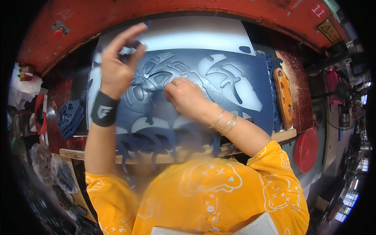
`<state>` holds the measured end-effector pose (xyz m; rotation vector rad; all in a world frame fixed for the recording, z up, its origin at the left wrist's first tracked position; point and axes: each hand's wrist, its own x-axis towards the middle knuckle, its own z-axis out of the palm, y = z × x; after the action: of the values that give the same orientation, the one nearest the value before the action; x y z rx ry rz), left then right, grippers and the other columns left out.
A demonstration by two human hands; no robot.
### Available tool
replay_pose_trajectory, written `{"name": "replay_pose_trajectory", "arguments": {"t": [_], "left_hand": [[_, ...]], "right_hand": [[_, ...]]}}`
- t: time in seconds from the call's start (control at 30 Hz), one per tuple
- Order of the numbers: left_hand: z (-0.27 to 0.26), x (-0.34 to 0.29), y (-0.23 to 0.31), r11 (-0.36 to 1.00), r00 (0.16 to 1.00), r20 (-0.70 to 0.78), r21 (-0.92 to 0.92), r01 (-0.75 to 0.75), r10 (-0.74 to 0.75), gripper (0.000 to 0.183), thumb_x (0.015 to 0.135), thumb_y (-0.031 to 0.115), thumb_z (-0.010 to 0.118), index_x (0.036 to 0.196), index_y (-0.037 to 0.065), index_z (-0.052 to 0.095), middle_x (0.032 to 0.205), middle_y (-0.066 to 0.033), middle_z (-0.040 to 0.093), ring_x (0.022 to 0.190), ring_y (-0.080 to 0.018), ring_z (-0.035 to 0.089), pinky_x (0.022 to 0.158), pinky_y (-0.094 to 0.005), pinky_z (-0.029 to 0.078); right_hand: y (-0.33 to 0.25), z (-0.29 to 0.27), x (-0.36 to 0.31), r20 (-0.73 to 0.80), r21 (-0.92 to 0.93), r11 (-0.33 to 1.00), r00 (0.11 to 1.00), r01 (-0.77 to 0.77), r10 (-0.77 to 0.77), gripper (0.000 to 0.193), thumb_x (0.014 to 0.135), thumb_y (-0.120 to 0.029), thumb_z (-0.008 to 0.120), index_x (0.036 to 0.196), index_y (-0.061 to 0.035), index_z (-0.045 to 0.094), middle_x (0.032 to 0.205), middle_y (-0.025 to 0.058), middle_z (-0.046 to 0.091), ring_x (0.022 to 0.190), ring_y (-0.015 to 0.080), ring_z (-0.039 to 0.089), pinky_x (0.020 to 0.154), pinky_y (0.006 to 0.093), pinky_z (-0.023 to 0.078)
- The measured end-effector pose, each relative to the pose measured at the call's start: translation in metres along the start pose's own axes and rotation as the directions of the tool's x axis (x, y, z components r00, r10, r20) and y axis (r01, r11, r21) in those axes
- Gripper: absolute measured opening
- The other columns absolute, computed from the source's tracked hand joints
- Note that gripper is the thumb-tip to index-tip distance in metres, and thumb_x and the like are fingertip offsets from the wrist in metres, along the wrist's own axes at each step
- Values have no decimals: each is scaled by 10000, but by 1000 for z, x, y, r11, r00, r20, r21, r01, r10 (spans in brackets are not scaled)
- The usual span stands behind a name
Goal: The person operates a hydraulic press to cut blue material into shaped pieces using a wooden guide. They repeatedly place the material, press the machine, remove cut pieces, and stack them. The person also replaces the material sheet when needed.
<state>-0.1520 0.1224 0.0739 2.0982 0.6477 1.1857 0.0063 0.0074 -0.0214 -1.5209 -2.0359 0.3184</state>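
A dark blue sheet (184, 58), cut with curved shapes, lies on a white board (188, 33) in front of me. White shows through the openings at its right part. My right hand (186, 96) rests on the middle of the sheet with its fingers curled in a pinch; the fingertips are hidden, so what they grip is not visible. My left hand (119, 64), with a black wristband, is raised over the sheet's left side. Its thumb and forefinger are apart, and it is slightly blurred. Loose blue cut-outs (152, 139) hang at the near edge.
A red machine beam (176, 7) with a red button (58, 33) spans the far side. An orange cutting die (284, 98) stands at the right, blue cut pieces (70, 117) are stacked at the left. A wooden rail (164, 157) edges the table; a red basin (305, 150) sits lower right.
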Motion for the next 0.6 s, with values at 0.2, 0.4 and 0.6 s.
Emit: {"name": "replay_pose_trajectory", "arguments": {"t": [0.2, 0.4, 0.6], "left_hand": [[48, -35, -15, 956, 948, 176, -84, 281, -264, 361, 830, 11, 648, 1179, 101, 643, 1004, -37, 674, 810, -83, 559, 670, -220, 462], [73, -52, -17, 988, 935, 323, 6, 154, -148, 390, 789, 18, 672, 1170, 91, 633, 1017, -117, 666, 823, -205, 618, 756, -313, 503], [82, -69, -15, 997, 916, 392, 51, 62, -78, 502, 716, -37, 615, 1201, 90, 588, 971, -117, 634, 867, -285, 593, 792, -349, 483]], "right_hand": [[21, -82, -26, 482, 276, 890, 853, -363, 199, 270, 774, -152, 655, 1022, -46, 660, 843, 111, 630, 772, 308, 606, 730, 375, 501], [26, -56, -41, 24, -208, 972, 993, -108, 115, 465, 739, -180, 696, 1172, -50, 588, 1224, 160, 508, 1127, 335, 469, 942, 416, 389], [37, -44, -33, -194, -160, 985, 981, -60, 29, 326, 690, -107, 715, 996, -53, 618, 1051, 118, 578, 1057, 306, 514, 883, 409, 420]]}}
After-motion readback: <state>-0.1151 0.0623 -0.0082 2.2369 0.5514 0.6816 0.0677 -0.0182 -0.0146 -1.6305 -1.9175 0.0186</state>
